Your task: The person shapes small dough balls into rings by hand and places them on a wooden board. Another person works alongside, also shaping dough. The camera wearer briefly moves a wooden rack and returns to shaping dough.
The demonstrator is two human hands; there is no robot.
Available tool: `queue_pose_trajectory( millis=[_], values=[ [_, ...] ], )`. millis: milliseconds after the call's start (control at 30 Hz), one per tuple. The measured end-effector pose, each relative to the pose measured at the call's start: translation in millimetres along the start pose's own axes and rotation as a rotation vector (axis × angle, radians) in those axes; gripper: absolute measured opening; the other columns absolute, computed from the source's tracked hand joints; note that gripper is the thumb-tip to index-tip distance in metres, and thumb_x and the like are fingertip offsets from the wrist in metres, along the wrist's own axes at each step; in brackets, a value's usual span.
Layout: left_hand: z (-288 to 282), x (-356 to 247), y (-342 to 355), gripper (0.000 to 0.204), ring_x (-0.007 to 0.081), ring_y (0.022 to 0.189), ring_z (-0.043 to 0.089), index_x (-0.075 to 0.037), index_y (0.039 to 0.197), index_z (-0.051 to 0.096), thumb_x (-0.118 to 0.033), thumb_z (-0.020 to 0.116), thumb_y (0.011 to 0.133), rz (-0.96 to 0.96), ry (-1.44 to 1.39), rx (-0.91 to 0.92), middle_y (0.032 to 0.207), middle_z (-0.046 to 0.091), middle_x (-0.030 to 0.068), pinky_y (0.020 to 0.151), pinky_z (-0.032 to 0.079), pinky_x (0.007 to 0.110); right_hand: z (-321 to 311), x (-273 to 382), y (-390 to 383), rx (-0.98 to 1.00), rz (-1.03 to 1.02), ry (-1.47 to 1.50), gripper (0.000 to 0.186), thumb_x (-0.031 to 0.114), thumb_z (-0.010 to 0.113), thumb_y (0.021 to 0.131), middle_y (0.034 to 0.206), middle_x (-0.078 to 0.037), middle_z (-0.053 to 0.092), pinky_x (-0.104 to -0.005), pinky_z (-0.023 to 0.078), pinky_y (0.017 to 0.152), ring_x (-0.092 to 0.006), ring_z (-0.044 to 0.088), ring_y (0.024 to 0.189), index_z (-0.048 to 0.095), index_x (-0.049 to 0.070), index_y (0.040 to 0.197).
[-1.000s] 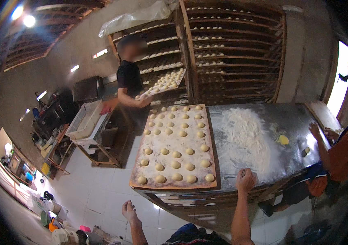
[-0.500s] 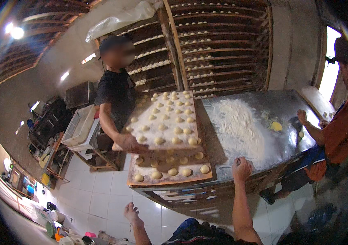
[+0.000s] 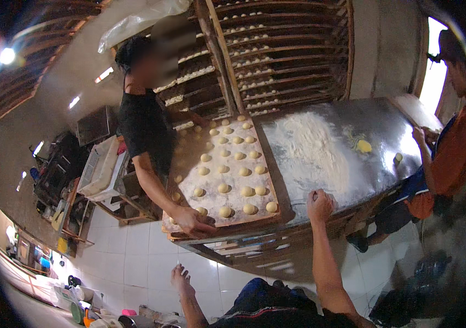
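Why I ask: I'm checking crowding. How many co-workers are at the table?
2: one co-worker in black at the left, beside the dough tray; one co-worker in orange at the right end. Others might be hidden.

The co-worker's (image 3: 148, 126) dough-laden board (image 3: 212, 181), earlier held aloft, now lies lowered over the metal worktable's (image 3: 375, 116) left end.

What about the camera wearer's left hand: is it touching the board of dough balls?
No, the left hand hangs in front of the board, with white floor tiles showing between them.
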State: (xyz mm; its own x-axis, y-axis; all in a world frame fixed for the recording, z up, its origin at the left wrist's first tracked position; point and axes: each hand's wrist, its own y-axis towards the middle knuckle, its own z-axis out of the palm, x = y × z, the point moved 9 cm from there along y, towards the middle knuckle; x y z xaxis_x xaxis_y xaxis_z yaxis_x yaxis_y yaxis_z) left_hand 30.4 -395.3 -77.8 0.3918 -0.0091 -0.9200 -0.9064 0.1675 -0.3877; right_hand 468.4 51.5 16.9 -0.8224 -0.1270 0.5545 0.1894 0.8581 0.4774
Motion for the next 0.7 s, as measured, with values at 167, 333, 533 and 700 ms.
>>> queue_pose_trajectory(
  millis=[167,333,533,700],
  values=[
    [6,-38,38,0.031,0.0191,0.089,0.052,-0.011,0.111,0.059,-0.032,0.060,0.089,0.079,-0.034,0.063,0.102,0.059,0.0041,0.075,0.040,0.035,4,-4,-4,-0.007,0.024,0.003,0.019,0.025,0.060,0.087,0.078,-0.010,0.064,-0.0480,0.043,0.084,-0.0312,0.061,0.081,0.061,0.007,0.080],
    [12,-77,57,0.033,0.0200,0.091,0.053,-0.011,0.113,0.059,-0.034,0.058,0.090,0.187,0.012,0.071,0.106,0.059,0.0050,0.078,0.040,0.037,11,-8,-2,0.014,0.010,0.004,0.021,0.026,0.058,0.089,0.076,-0.009,0.064,-0.0509,0.042,0.085,-0.0316,0.060,0.077,0.061,0.007,0.081],
    [17,-57,36,0.031,0.0187,0.085,0.053,-0.009,0.113,0.059,-0.029,0.059,0.090,0.156,0.010,0.037,0.101,0.060,0.0052,0.074,0.040,0.033,11,10,-5,0.188,0.089,0.413,0.018,0.022,0.060,0.090,0.071,-0.007,0.060,-0.0370,0.047,0.067,-0.0215,0.058,0.066,0.064,0.005,0.094],
    [36,-75,14,0.022,0.0156,0.077,0.054,-0.005,0.110,0.060,-0.017,0.057,0.092,0.312,0.105,-0.048,0.097,0.061,0.0054,0.066,0.042,0.028,9,94,-34,0.472,-0.140,0.703,0.027,0.025,0.063,0.088,0.080,-0.014,0.064,-0.0382,0.048,0.063,-0.0276,0.063,0.071,0.061,0.004,0.104]
  ],
)
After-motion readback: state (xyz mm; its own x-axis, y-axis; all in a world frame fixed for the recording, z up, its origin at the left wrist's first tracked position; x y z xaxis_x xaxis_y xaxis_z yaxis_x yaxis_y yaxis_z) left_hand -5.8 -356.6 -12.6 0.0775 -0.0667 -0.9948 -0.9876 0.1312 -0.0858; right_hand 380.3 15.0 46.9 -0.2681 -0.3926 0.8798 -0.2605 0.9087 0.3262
